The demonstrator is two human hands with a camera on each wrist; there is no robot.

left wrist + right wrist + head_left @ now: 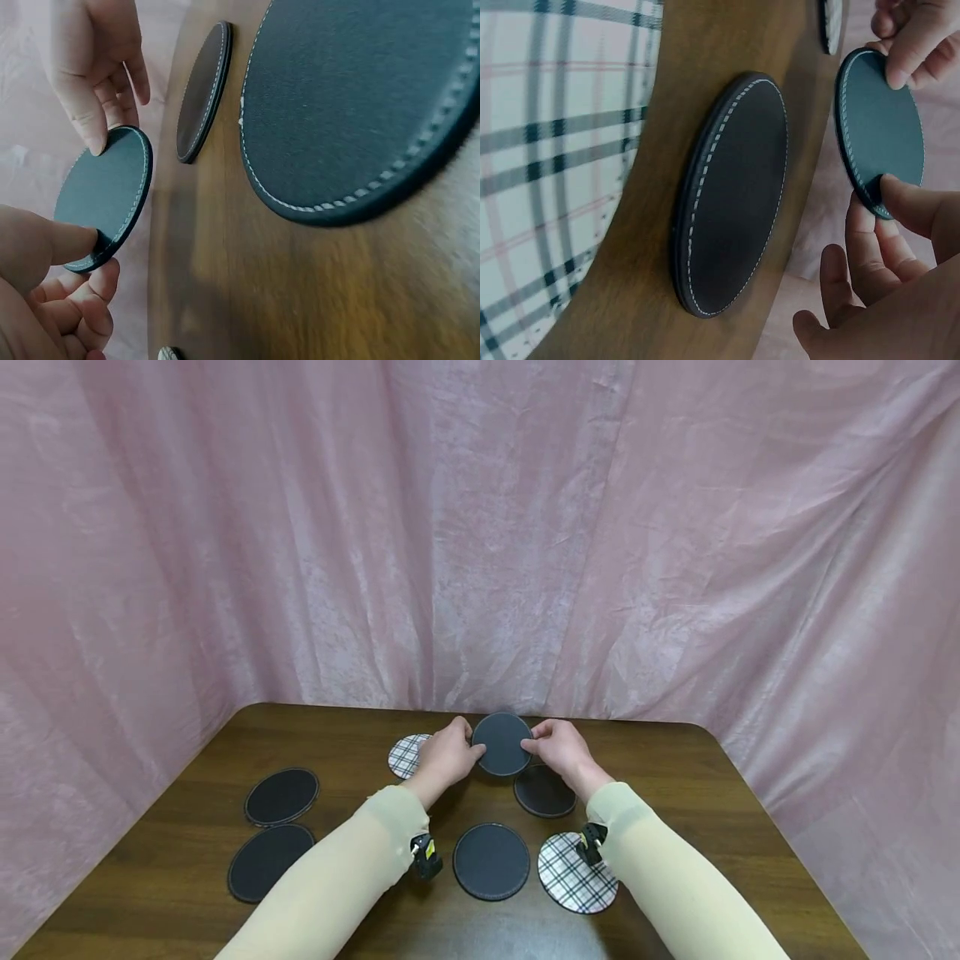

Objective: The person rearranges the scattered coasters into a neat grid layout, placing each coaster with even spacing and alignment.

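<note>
A round dark coaster [502, 744] with pale edge stitching is held up off the table between both hands. My left hand [447, 752] pinches its left edge, thumb on the near face and fingers behind. On the opposite edge my right hand [561, 748] pinches it the same way, as the right wrist view shows with the raised coaster [881, 131] tilted. Below the right hand lies another dark coaster [545, 792]. A plaid coaster [406, 756] lies partly hidden behind the left hand.
Nearer on the wooden table [352, 735] lie a dark coaster [491, 862] and a plaid coaster [576, 874], partly under the right forearm. Two more dark coasters, a farther one [282, 796] and a nearer one [268, 862], lie at the left. A pink curtain [480, 543] hangs behind.
</note>
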